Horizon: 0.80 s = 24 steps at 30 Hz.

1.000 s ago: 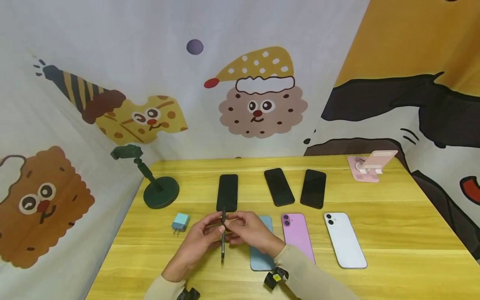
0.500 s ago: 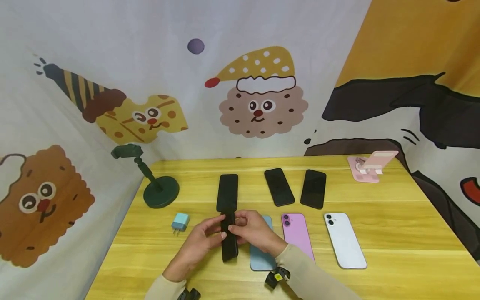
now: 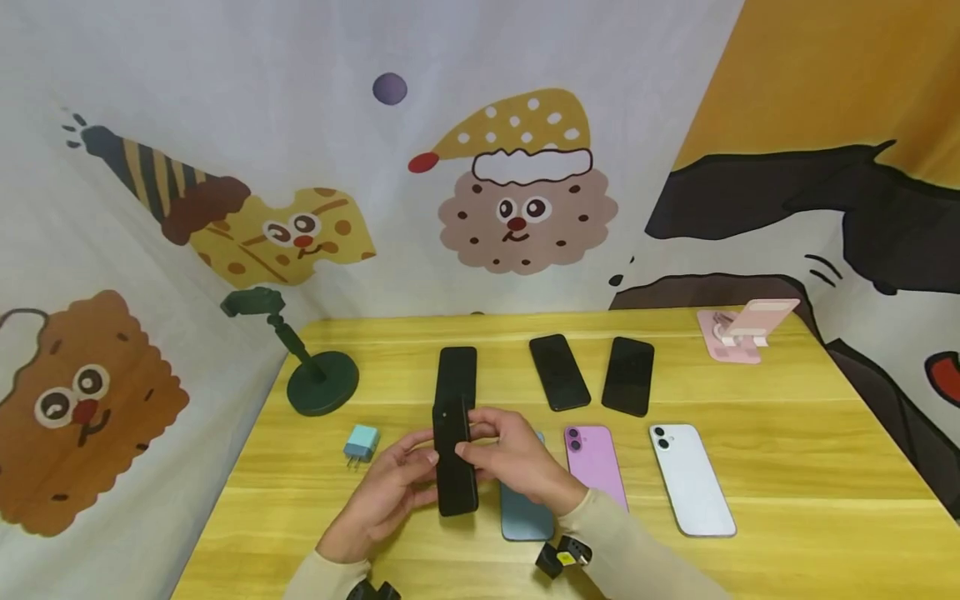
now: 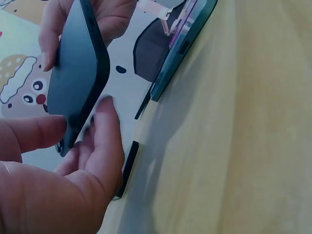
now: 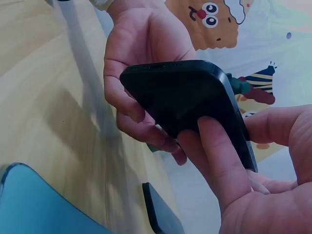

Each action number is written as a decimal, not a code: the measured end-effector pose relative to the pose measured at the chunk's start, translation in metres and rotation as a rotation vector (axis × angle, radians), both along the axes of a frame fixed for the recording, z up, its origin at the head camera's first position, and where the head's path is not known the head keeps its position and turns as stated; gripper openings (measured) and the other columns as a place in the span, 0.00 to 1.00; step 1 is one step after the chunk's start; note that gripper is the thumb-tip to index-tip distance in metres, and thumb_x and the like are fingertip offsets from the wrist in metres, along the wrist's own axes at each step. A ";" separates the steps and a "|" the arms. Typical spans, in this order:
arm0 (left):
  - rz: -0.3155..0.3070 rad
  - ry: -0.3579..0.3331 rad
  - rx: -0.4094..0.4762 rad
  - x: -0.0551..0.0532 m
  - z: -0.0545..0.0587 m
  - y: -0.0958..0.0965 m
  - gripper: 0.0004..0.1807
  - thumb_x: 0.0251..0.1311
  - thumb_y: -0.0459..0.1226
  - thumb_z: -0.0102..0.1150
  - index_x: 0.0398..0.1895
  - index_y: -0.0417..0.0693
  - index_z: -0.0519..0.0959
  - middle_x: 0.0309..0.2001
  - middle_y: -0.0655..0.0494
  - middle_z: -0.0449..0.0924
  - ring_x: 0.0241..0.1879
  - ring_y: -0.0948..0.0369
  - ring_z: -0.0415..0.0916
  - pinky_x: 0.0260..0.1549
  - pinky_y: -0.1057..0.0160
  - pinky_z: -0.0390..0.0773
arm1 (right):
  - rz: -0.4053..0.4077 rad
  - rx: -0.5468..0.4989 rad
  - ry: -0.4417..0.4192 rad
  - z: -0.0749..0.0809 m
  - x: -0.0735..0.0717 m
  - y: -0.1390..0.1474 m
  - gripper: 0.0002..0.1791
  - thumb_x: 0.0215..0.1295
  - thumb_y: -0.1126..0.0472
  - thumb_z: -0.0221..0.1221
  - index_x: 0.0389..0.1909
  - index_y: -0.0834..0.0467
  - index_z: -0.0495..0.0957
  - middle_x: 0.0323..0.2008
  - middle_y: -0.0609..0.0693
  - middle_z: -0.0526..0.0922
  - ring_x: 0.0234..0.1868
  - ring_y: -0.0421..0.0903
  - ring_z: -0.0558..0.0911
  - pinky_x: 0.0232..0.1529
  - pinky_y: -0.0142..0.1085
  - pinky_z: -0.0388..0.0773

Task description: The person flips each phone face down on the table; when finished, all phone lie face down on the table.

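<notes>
A black smartphone (image 3: 454, 475) is held tilted above the table, its back with a small camera turned toward the head view. My right hand (image 3: 517, 460) grips its right edge, thumb on the back and fingers against the dark screen side, as the right wrist view shows. On the opposite edge, my left hand (image 3: 393, 492) holds the phone between thumb and fingers. A second black phone (image 3: 456, 371) lies flat just beyond, its near end covered by the held one. Beneath my right hand lies a blue phone (image 3: 527, 517), partly hidden.
Pink (image 3: 596, 467) and white phones (image 3: 692, 479) lie to the right. Two black phones (image 3: 558, 372) rest farther back. A dark green stand (image 3: 322, 383) and a blue charger plug (image 3: 362, 443) are left; a pink stand (image 3: 738, 333) is back right. A printed curtain (image 3: 337, 125) hangs behind.
The held phone has turned from edge-on so that its back faces the head view. Both hands turned it and stayed on its edges; the other phones have not moved.
</notes>
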<state>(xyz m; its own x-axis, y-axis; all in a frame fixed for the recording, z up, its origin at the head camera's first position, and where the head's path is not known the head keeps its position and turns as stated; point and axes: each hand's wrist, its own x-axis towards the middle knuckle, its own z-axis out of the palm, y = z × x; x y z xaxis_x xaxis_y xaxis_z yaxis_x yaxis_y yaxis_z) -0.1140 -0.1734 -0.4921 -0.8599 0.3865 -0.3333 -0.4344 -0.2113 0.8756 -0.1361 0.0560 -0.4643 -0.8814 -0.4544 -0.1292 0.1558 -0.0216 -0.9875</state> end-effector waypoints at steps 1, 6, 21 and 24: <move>0.001 0.009 -0.003 0.000 0.000 0.000 0.29 0.79 0.34 0.55 0.78 0.40 0.61 0.52 0.58 0.87 0.51 0.58 0.87 0.51 0.54 0.88 | 0.001 0.000 0.005 0.001 0.000 0.000 0.24 0.71 0.65 0.65 0.67 0.63 0.77 0.52 0.62 0.86 0.42 0.54 0.92 0.39 0.51 0.91; 0.032 0.027 -0.030 -0.001 0.000 0.000 0.28 0.76 0.33 0.59 0.76 0.41 0.65 0.50 0.56 0.85 0.49 0.56 0.87 0.48 0.55 0.88 | 0.001 0.005 0.003 0.002 0.001 0.001 0.24 0.72 0.65 0.64 0.67 0.64 0.76 0.53 0.64 0.85 0.43 0.55 0.92 0.39 0.49 0.91; 0.051 0.091 -0.388 0.005 0.000 -0.003 0.32 0.75 0.27 0.57 0.80 0.37 0.64 0.53 0.39 0.79 0.45 0.56 0.85 0.40 0.57 0.89 | 0.016 0.257 0.135 -0.023 0.000 0.003 0.31 0.68 0.63 0.70 0.69 0.69 0.72 0.34 0.53 0.87 0.29 0.48 0.89 0.31 0.40 0.90; 0.046 0.104 -0.451 0.006 0.001 -0.002 0.32 0.75 0.27 0.58 0.80 0.38 0.65 0.51 0.40 0.78 0.42 0.56 0.83 0.36 0.58 0.89 | 0.020 0.297 0.146 -0.029 -0.001 0.002 0.34 0.66 0.63 0.71 0.70 0.69 0.71 0.32 0.51 0.88 0.28 0.48 0.89 0.30 0.37 0.88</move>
<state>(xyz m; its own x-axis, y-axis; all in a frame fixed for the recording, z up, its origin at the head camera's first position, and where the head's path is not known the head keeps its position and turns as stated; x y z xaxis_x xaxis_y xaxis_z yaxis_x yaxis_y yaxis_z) -0.1080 -0.1755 -0.4914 -0.9106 0.1832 -0.3704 -0.3383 0.1840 0.9229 -0.1371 0.0584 -0.4929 -0.8917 -0.4330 -0.1318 0.0099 0.2725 -0.9621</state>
